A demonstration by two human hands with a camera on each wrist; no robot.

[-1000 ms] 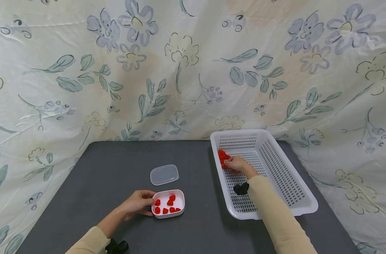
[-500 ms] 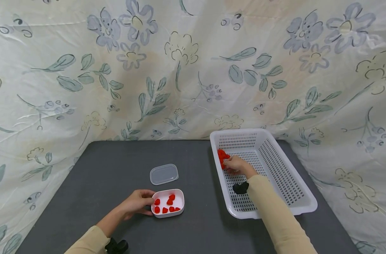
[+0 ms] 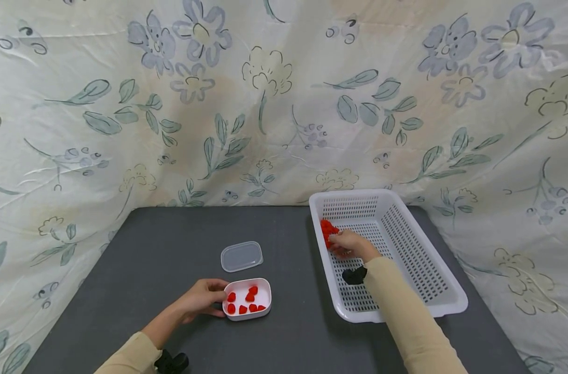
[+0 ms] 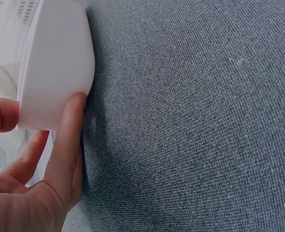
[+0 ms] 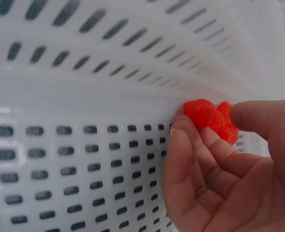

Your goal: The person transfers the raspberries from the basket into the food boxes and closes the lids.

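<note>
My left hand (image 3: 201, 299) holds the left end of a small white container (image 3: 247, 299) with several red berries (image 3: 246, 302) in it; in the left wrist view the thumb (image 4: 69, 140) and a finger press the container's wall (image 4: 55, 67). My right hand (image 3: 347, 242) is inside the white perforated basket (image 3: 429, 291), against its left wall, among a heap of red berries (image 3: 327, 229). In the right wrist view its thumb (image 5: 263, 118) and fingers (image 5: 190, 159) pinch red berries (image 5: 211, 118).
A clear plastic lid (image 3: 241, 256) lies on the dark grey table (image 3: 172, 244) just behind the small container. A floral cloth (image 3: 265, 104) hangs behind and around the table. Black wrist straps show at both sleeves.
The right hand has shifted slightly within the berry heap in the basket. The left hand and the small container have stayed put.
</note>
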